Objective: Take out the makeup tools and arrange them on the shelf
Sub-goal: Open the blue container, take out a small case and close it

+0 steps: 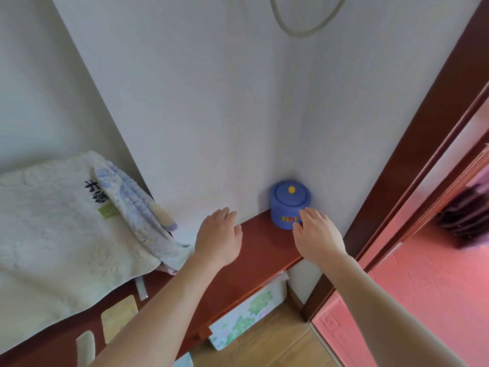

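Two bare hands reach toward the blue jar (289,205), which sits tucked into the wall corner at the far end of the red-brown shelf (260,250), its lid (291,194) on. The right hand (316,234) is loosely spread, holding nothing, fingertips at the jar's front; whether they touch it I cannot tell. The left hand (219,234) hovers flat and open left of the jar, probably to steady it from that side. No makeup tools show, so I'd guess they're inside the jar. A pale towel (53,221) lies well left of the jar
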Tool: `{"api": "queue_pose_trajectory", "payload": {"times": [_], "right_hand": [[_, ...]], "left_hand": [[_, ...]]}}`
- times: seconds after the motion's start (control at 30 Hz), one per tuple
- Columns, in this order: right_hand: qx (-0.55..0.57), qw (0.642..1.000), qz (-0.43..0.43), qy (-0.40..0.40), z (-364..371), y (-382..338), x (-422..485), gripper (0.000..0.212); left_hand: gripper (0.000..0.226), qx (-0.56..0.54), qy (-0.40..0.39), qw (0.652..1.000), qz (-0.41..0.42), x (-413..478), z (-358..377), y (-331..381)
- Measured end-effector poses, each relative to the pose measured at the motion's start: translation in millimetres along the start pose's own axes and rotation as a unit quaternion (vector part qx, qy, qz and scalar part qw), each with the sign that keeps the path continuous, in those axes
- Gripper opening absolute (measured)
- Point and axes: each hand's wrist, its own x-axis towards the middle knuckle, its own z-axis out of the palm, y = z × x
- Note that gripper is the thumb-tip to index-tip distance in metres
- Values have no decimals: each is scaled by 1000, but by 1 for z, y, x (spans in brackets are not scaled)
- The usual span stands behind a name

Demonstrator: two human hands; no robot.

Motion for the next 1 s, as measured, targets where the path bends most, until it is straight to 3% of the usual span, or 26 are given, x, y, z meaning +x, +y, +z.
{"api": "queue_pose_trajectory", "payload": {"times": [0.2,0.43,0.77,1.0], "right_hand": [[3,999,44,-12,12,13,30,30],[-2,995,100,-10,23,31,58,23],[48,992,101,-53,49,78,110,44],[103,989,56,-89,76,112,149,59]], "left_hand": [[38,2,-22,1000,19,46,21,-6],[36,-17,-46,997,53,99,45,-2],[35,-14,-71,996,61,169,79,28],[43,-7,-123,991,59,217,96,60]]}}
